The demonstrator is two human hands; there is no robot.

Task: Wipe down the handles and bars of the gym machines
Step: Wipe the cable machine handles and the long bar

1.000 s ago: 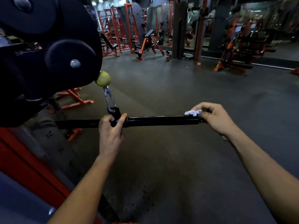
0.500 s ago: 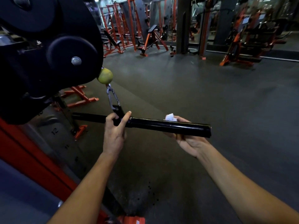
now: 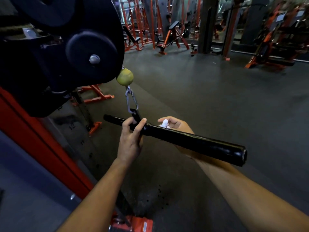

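Note:
A black straight bar [image 3: 192, 143] hangs from a silver carabiner [image 3: 131, 101] below a yellow-green cable ball [image 3: 125, 76]. My left hand [image 3: 131, 139] grips the bar at its middle, just under the carabiner bracket. My right hand [image 3: 177, 126] is behind and under the bar's right half, close to the middle, holding a small crumpled white wipe [image 3: 164, 123] against the bar. The bar is tilted, its right end low and near me, its left end pointing away.
The black pulley housing [image 3: 66, 47] of the cable machine fills the upper left, with its red frame [image 3: 41, 148] and numbered weight stack [image 3: 73, 128] below. Orange benches [image 3: 172, 37] and racks [image 3: 275, 39] stand across the dark rubber floor at the back.
My right hand slid with the wipe from the bar's right end to under the bar near its middle. The bar swung, its right end coming toward me. My left hand kept its grip.

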